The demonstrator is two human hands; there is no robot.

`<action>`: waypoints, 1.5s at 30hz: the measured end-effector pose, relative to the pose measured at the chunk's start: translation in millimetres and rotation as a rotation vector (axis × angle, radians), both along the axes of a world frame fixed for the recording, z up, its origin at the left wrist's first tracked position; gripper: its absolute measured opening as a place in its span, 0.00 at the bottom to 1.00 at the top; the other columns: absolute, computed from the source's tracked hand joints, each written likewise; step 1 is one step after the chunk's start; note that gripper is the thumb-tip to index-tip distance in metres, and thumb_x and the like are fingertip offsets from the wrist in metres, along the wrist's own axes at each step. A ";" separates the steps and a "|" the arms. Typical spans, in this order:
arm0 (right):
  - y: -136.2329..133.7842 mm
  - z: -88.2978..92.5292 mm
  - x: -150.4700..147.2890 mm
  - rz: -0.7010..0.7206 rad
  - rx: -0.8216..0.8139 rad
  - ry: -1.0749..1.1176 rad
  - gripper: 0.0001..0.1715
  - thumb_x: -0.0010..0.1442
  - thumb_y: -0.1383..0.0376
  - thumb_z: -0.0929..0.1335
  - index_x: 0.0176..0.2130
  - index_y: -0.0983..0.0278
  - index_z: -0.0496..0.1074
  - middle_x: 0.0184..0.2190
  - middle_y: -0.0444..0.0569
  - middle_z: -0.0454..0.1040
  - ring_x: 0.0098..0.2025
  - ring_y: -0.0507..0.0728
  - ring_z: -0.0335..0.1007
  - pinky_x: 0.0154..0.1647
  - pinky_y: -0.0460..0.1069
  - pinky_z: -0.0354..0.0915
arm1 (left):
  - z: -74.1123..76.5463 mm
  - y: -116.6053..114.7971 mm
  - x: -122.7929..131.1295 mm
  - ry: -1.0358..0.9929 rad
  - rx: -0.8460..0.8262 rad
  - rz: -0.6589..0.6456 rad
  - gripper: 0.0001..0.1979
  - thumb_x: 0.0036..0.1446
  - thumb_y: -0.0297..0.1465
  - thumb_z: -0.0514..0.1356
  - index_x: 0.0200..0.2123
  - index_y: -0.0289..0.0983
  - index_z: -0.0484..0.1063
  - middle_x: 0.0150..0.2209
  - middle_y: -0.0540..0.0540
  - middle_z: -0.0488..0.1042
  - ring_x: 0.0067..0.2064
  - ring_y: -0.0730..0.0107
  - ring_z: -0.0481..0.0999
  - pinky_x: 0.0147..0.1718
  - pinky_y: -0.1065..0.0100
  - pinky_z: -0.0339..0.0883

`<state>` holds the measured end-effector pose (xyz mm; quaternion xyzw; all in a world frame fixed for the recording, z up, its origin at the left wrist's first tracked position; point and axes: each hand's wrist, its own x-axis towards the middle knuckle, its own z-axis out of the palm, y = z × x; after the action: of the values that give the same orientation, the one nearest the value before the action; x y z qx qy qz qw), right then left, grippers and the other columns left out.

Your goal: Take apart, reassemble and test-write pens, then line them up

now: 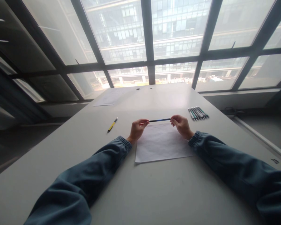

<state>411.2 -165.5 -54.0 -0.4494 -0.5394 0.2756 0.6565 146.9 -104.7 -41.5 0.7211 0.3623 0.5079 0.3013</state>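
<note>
A dark pen with a blue middle (160,120) is held level between my two hands, above the far edge of a white sheet of paper (162,147). My left hand (139,127) pinches its left end between thumb and fingers. At the other end, my right hand (180,125) grips the tip the same way. To the left lies a yellow and black pen (112,125), apart from my left hand. A row of several pens (198,113) in black, white and green rests side by side beyond my right hand.
All of this is on a long white table (121,193). Another paper sheet (109,97) lies at its far left, and a small dark round thing (138,89) sits near the far edge. Tall framed windows (150,40) stand behind.
</note>
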 end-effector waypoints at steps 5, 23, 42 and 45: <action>-0.7 1.6 -0.1 -0.001 0.005 -0.001 0.18 0.55 0.53 0.74 0.34 0.65 0.74 0.26 0.47 0.76 0.24 0.52 0.69 0.25 0.49 0.67 | 0.1 0.0 0.0 0.009 0.003 0.001 0.14 0.55 0.42 0.67 0.37 0.36 0.82 0.35 0.42 0.83 0.37 0.61 0.81 0.37 0.63 0.74; -1.0 2.2 0.2 -0.014 0.013 -0.032 0.21 0.56 0.49 0.73 0.34 0.64 0.74 0.25 0.47 0.75 0.24 0.52 0.68 0.25 0.49 0.67 | 1.5 -1.9 0.2 0.032 0.004 -0.004 0.16 0.57 0.43 0.66 0.36 0.36 0.82 0.34 0.42 0.83 0.36 0.61 0.81 0.37 0.63 0.72; -1.7 2.4 0.0 -0.024 0.009 -0.052 0.22 0.56 0.47 0.73 0.33 0.64 0.73 0.25 0.47 0.76 0.24 0.53 0.68 0.24 0.49 0.66 | 4.9 -5.0 -0.2 0.049 0.012 -0.019 0.18 0.58 0.46 0.64 0.35 0.36 0.81 0.32 0.42 0.82 0.35 0.62 0.81 0.37 0.64 0.72; -1.9 2.2 -0.2 -0.022 0.012 -0.058 0.22 0.57 0.47 0.72 0.33 0.64 0.73 0.25 0.47 0.75 0.24 0.53 0.68 0.24 0.49 0.66 | 6.4 -6.2 0.1 0.053 0.013 -0.021 0.18 0.59 0.46 0.64 0.34 0.35 0.81 0.32 0.43 0.82 0.35 0.62 0.81 0.38 0.64 0.72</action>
<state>411.0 -167.3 -51.8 -0.4589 -0.5549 0.2522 0.6464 147.0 -110.9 -35.1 0.7401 0.3594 0.4877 0.2921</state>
